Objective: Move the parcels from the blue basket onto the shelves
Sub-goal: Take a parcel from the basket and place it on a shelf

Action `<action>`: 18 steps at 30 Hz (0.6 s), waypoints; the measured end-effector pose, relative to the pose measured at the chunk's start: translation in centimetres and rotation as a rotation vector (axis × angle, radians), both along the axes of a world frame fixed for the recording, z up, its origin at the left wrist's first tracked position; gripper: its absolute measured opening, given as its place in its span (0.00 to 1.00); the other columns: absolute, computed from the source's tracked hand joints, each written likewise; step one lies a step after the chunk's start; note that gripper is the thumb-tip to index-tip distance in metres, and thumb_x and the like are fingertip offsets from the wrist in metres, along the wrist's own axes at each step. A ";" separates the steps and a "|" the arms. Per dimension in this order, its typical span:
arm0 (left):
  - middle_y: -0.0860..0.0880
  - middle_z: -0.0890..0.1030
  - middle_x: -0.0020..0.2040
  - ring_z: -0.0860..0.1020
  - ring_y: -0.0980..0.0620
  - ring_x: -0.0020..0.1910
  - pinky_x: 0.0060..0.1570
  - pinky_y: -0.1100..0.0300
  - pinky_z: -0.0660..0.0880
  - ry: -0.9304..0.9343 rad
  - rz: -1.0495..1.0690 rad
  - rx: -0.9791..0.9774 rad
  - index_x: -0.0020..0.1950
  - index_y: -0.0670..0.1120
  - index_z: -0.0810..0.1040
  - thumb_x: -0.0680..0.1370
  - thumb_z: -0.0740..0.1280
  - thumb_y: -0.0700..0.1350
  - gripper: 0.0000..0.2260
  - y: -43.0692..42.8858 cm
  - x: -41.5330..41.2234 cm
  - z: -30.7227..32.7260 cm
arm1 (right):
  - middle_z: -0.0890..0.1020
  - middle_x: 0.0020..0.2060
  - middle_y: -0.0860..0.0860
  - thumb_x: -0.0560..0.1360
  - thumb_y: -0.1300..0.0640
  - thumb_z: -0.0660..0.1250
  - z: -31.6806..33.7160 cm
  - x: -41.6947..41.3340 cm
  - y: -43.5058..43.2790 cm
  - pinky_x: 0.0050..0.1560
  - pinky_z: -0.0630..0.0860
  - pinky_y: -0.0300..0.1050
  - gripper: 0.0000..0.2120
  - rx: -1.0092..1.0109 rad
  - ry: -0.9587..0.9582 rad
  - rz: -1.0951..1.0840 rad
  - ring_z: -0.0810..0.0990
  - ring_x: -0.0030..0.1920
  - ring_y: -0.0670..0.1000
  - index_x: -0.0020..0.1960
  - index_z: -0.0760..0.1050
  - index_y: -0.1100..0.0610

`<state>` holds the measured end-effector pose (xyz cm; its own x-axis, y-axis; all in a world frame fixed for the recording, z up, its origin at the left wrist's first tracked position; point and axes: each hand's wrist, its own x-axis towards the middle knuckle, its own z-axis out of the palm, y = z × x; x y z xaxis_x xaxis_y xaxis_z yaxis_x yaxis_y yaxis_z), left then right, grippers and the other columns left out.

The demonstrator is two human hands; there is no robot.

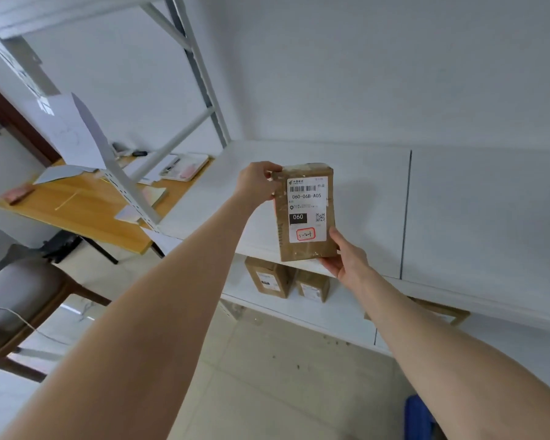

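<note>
Parcel (305, 214) of brown card, taped over, is held upright above the front of the upper shelf (458, 201). Whether its bottom edge touches the board cannot be told. Its white label (307, 208) faces the person, most likely so the code can be read before a spot is chosen.

The left hand (258, 182) takes the top left corner, its fingers (275, 173) curled round that edge and pinching it. The right hand (346, 258) carries the lower right corner from below, with the thumb lying along the side edge and the other fingers tucked behind the box, out of sight. Holding 2 opposite corners keeps the box steady and leaves the label uncovered.

On the lower shelf (331, 315), 2 shelved parcels (269, 277) stand upright side by side near the left end, labels outward, which suggests the pattern this one should follow. A third brown box (438, 309) peeks out from under the upper shelf further right, mostly hidden.

Only a corner of the blue basket (421, 417) shows at the bottom edge, beside the right forearm. Its contents are hidden, so how many parcels remain cannot be judged.

The step in hand looks like placing. The box should be set down standing with its label to the front, far enough in from the edge not to tip, and both grips released once it rests. A wooden table (86, 204) with papers stands off to the left.
</note>
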<state>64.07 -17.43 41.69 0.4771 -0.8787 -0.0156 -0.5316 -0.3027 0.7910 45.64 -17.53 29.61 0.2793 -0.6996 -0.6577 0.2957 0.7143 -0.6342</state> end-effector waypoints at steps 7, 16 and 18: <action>0.40 0.78 0.58 0.79 0.41 0.55 0.48 0.51 0.80 0.030 -0.085 -0.001 0.60 0.42 0.79 0.73 0.68 0.32 0.16 -3.1 6.6 1.2 | 0.81 0.52 0.60 0.70 0.51 0.75 0.7 6.6 -2.2 0.46 0.83 0.49 0.24 -0.010 -0.012 -0.053 0.82 0.52 0.59 0.59 0.74 0.64; 0.45 0.80 0.55 0.79 0.49 0.47 0.40 0.62 0.81 0.008 -0.341 -0.025 0.57 0.46 0.80 0.72 0.70 0.36 0.14 -5.7 14.6 3.2 | 0.82 0.50 0.60 0.71 0.52 0.75 2.0 14.7 -1.1 0.57 0.79 0.52 0.21 -0.093 0.019 -0.210 0.81 0.55 0.58 0.55 0.74 0.63; 0.45 0.81 0.55 0.79 0.49 0.47 0.39 0.62 0.81 -0.005 -0.391 -0.040 0.57 0.47 0.81 0.72 0.71 0.36 0.14 -5.8 15.5 3.9 | 0.83 0.48 0.59 0.71 0.52 0.75 2.6 15.9 -0.4 0.58 0.79 0.53 0.19 -0.108 0.017 -0.255 0.82 0.52 0.57 0.54 0.75 0.63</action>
<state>79.56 -23.20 45.55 0.1063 -0.9941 0.0237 -0.6048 -0.0457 0.7951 61.55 -17.92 32.19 0.0751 -0.8123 -0.5784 0.4463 0.5461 -0.7090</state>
